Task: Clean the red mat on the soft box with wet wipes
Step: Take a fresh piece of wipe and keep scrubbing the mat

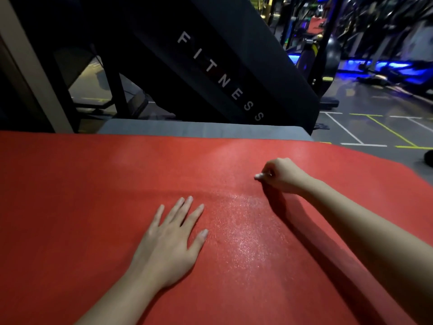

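Red mat [82,207]: left hand [168,242] flat, right hand [284,175] pinching wipe [259,176].

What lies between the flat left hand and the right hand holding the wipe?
In the head view, only bare red mat, glistening wet in a streak.

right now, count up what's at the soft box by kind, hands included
red mat: 1
soft box: 1, grey, showing past the mat's far edge
wet wipe: 1, white, bunched up
hands: 2, left hand flat on the mat, right hand gripping the wipe
total: 5
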{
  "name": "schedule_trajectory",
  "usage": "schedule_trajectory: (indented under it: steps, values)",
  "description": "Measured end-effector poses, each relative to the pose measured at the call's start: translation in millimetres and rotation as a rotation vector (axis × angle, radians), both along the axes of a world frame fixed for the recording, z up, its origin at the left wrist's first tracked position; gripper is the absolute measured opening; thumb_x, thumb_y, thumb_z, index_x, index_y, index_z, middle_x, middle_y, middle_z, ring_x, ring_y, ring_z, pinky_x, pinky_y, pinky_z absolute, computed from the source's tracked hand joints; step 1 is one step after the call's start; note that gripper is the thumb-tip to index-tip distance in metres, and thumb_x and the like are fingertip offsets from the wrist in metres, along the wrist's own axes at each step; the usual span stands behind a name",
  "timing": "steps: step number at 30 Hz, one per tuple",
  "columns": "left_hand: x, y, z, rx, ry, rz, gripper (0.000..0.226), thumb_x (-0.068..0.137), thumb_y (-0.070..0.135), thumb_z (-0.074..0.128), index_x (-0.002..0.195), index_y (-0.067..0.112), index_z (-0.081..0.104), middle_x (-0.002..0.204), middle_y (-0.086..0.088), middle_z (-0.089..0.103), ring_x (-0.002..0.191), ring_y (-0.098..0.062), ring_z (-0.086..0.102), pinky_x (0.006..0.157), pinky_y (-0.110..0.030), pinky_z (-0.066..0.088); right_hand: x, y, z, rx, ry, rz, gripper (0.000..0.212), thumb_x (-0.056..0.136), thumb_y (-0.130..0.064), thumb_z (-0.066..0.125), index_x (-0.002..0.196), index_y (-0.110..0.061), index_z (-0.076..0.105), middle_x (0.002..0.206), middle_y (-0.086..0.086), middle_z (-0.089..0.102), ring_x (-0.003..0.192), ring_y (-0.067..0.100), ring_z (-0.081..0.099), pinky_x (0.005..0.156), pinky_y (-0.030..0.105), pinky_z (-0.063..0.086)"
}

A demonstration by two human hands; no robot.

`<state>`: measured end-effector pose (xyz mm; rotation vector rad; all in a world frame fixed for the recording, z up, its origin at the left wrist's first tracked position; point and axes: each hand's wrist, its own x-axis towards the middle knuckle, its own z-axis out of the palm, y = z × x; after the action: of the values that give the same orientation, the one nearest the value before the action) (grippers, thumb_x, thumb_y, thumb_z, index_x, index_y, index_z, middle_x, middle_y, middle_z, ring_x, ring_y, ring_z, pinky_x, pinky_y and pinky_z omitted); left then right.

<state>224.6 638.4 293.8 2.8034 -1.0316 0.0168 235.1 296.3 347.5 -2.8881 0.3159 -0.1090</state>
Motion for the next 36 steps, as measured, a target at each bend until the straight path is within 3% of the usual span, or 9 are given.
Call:
schedule_trajectory:
  steps: [3,7,11,15,19,24,30,33,36]
  values:
    - [-6,-5,-4,-0.001,0.02,-0.036,0.074,0.093,0.07,-0.005,0.161,0.043,0.001,0.169,0.016,-0.012,0.15,0.002,-0.023,0.126,-0.04,-0.009,1,-12,-5,0.027,0.029,-0.051,0.031,0.086,-0.046,0.071,0.087,-0.014,0.073,0.077,0.002,0.066,0.073,0.021,0.059,0.063,0.027,0.038]
    - [7,-5,4,-0.044,0.009,-0.013,0.075,0.093,0.073,-0.006,0.161,0.043,0.001,0.169,0.016,-0.012,0.15,0.003,-0.023,0.125,-0.04,-0.01,75,-24,6,0.099,-0.147,-0.192,0.029,0.084,-0.035,0.076,0.087,-0.006,0.075,0.085,0.016,0.072,0.085,0.032,0.067,0.065,0.026,0.036]
    - [9,-1,-4,-0.021,-0.001,-0.01,0.075,0.091,0.07,-0.004,0.161,0.044,0.002,0.169,0.015,-0.011,0.151,0.001,-0.02,0.127,-0.041,-0.007,98,-18,-10,0.247,-0.237,-0.303,0.025,0.085,-0.031,0.076,0.089,-0.006,0.077,0.089,0.017,0.074,0.09,0.028,0.068,0.068,0.024,0.038]
    - [7,-3,-7,-0.052,-0.019,-0.011,0.079,0.092,0.073,-0.011,0.162,0.043,0.009,0.169,0.014,-0.006,0.153,0.0,-0.016,0.124,-0.041,-0.006,83,-28,-10,0.189,-0.133,-0.259,0.034,0.085,-0.038,0.074,0.077,-0.005,0.074,0.074,0.015,0.072,0.073,0.027,0.066,0.062,0.025,0.039]
    - [9,-4,-6,-0.06,0.008,-0.006,0.079,0.094,0.073,-0.008,0.161,0.041,0.017,0.17,0.014,0.002,0.154,0.0,-0.011,0.124,-0.042,-0.002,87,-39,-11,0.135,-0.073,-0.208,0.025,0.081,-0.039,0.078,0.076,-0.014,0.076,0.072,0.008,0.071,0.068,0.019,0.062,0.062,0.023,0.039]
    - [8,-4,1,-0.032,0.02,-0.005,0.07,0.096,0.07,0.002,0.161,0.045,0.0,0.168,0.018,-0.016,0.148,0.004,-0.027,0.125,-0.04,-0.008,142,-44,-14,0.169,-0.28,-0.315,0.029,0.082,-0.033,0.077,0.082,-0.004,0.075,0.079,0.022,0.07,0.08,0.034,0.068,0.069,0.034,0.049]
    - [9,-4,3,-0.01,0.032,-0.009,0.071,0.094,0.069,0.001,0.16,0.045,-0.005,0.167,0.018,-0.021,0.146,0.004,-0.031,0.126,-0.041,-0.008,165,-41,-18,0.368,-0.335,-0.409,0.032,0.084,-0.031,0.076,0.102,-0.004,0.075,0.101,0.02,0.073,0.105,0.031,0.065,0.09,0.032,0.046]
    - [8,-4,4,-0.007,0.015,-0.014,0.069,0.098,0.067,0.005,0.161,0.042,-0.004,0.168,0.014,-0.019,0.149,0.001,-0.028,0.126,-0.043,-0.008,147,-35,-22,0.322,-0.306,-0.303,0.03,0.085,-0.032,0.075,0.099,-0.004,0.076,0.095,0.019,0.073,0.096,0.03,0.066,0.08,0.028,0.044]
    - [6,-5,3,-0.013,0.024,-0.019,0.067,0.101,0.065,0.01,0.162,0.039,-0.002,0.169,0.011,-0.016,0.151,-0.002,-0.025,0.126,-0.044,-0.008,132,-32,-16,0.289,-0.219,-0.256,0.028,0.084,-0.035,0.076,0.092,-0.008,0.076,0.079,0.016,0.071,0.07,0.024,0.063,0.07,0.025,0.041]
